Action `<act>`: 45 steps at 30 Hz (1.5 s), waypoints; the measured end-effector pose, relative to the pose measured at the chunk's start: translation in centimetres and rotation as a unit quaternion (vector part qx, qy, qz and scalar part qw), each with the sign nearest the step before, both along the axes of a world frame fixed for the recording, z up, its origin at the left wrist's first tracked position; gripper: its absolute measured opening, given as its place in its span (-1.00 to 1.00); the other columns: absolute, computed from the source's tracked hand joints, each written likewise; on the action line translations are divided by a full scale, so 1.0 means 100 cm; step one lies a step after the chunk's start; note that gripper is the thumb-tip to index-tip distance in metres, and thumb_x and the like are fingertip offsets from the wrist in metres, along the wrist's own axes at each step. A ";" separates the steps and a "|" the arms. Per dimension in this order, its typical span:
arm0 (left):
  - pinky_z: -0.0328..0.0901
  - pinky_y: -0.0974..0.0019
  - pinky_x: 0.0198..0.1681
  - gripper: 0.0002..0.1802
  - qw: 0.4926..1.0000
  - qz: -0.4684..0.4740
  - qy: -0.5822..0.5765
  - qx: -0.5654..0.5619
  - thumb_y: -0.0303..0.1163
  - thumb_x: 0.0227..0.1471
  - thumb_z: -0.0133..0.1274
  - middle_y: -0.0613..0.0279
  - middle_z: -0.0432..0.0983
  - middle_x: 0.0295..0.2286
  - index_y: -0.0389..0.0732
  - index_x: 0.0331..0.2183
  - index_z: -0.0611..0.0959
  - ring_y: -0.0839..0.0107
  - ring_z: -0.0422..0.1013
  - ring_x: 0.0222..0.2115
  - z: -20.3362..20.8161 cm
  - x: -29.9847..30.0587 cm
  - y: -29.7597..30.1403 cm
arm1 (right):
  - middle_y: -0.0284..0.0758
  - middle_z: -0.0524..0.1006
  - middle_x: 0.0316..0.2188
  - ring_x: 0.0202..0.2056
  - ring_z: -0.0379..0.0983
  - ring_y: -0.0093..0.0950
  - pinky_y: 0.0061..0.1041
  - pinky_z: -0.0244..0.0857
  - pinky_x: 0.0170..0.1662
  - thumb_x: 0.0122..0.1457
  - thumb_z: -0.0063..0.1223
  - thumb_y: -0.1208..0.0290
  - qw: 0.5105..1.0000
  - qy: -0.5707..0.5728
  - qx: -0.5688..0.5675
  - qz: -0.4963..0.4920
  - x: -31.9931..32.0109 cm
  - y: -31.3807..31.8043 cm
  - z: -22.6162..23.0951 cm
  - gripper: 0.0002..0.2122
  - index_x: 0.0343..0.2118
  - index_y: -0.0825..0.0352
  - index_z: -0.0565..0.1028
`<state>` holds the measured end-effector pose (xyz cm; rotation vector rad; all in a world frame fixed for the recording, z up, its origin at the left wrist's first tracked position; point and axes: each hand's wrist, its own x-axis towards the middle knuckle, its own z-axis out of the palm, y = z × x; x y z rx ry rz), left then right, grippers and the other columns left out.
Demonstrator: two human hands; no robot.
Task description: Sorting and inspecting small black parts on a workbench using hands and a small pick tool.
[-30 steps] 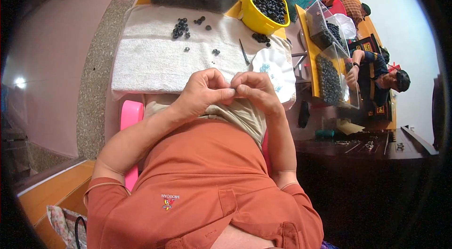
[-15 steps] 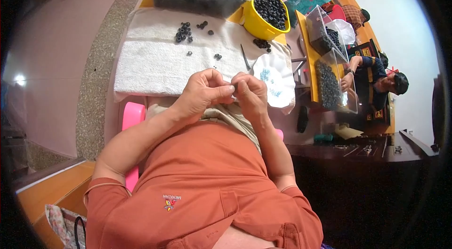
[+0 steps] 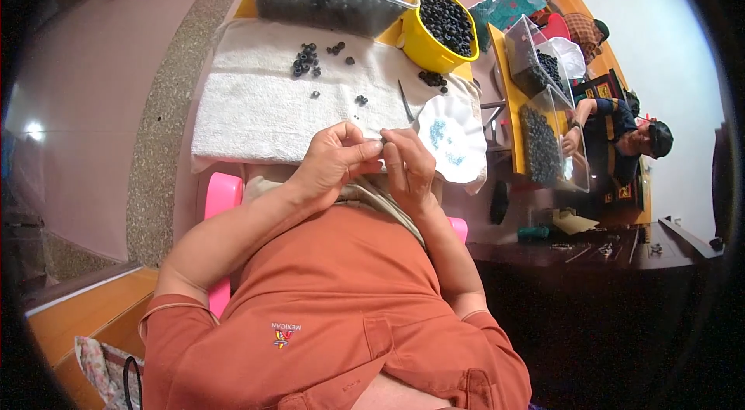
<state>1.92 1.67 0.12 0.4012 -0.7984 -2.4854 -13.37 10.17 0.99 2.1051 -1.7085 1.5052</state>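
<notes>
Fingertip to fingertip, my left hand (image 3: 335,160) and my right hand (image 3: 409,163) meet over the near edge of a white towel (image 3: 248,111). Both are closed in a pinch around a small dark piece (image 3: 382,141), mostly covered by the fingers. Beyond them on the towel lie loose black ring-shaped parts (image 3: 306,62) and a few smaller ones (image 3: 361,100). Dark pointed tweezers (image 3: 406,102) rest just beyond my right hand. To its right is a white scalloped plate (image 3: 472,124) with tiny blue bits (image 3: 438,133) scattered on it.
At the table's far side stand a clear bin (image 3: 330,5) and a yellow tub (image 3: 421,44), both full of black parts. More black parts (image 3: 433,81) lie by the tub. On the right, a co-worker (image 3: 613,134) reaches into a clear bin (image 3: 552,138). Pink chair arms (image 3: 223,197) flank me.
My right hand's fingers have shifted and straightened somewhat over the pinched piece, which shows a little more now. My left hand stays nearly in place. The view has tilted slightly.
</notes>
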 end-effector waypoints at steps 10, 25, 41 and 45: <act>0.38 0.38 -0.25 -0.84 1.000 0.009 -0.010 0.008 -0.50 0.08 0.15 0.33 0.50 -0.42 -0.14 -0.44 0.48 0.52 0.44 -0.38 -0.005 -0.001 -0.001 | -0.14 0.56 -0.30 -0.46 0.55 -0.35 -0.48 0.44 -0.44 -0.08 0.29 0.61 0.994 0.096 -0.051 -0.013 -0.002 -0.003 -0.003 -0.62 -0.13 0.40 0.47; 0.40 0.38 -0.25 -0.86 1.000 0.013 0.000 -0.022 -0.53 0.08 0.13 0.28 0.52 -0.43 -0.17 -0.43 0.48 0.51 0.46 -0.37 -0.002 -0.003 0.001 | -0.16 0.57 -0.39 -0.48 0.55 -0.33 -0.47 0.42 -0.47 -0.08 0.27 0.61 0.991 0.109 -0.078 0.011 -0.004 -0.004 0.002 -0.72 -0.24 0.44 0.50; 0.45 0.34 -0.24 -0.90 0.999 0.016 -0.032 -0.022 -0.49 0.09 0.12 0.30 0.51 -0.44 -0.18 -0.39 0.50 0.50 0.48 -0.41 0.000 -0.003 0.002 | -0.19 0.54 -0.30 -0.49 0.54 -0.43 -0.53 0.42 -0.46 -0.12 0.27 0.66 0.999 0.041 -0.012 -0.025 0.001 -0.001 -0.001 -0.65 -0.19 0.38 0.49; 0.44 0.40 -0.27 -0.90 0.998 0.031 -0.048 -0.013 -0.47 0.09 0.14 0.31 0.52 -0.40 -0.19 -0.37 0.52 0.54 0.46 -0.42 0.005 -0.002 0.003 | -0.16 0.54 -0.32 -0.51 0.51 -0.45 -0.52 0.38 -0.44 -0.11 0.27 0.68 0.999 0.013 0.013 -0.044 -0.008 -0.003 0.007 -0.68 -0.23 0.42 0.49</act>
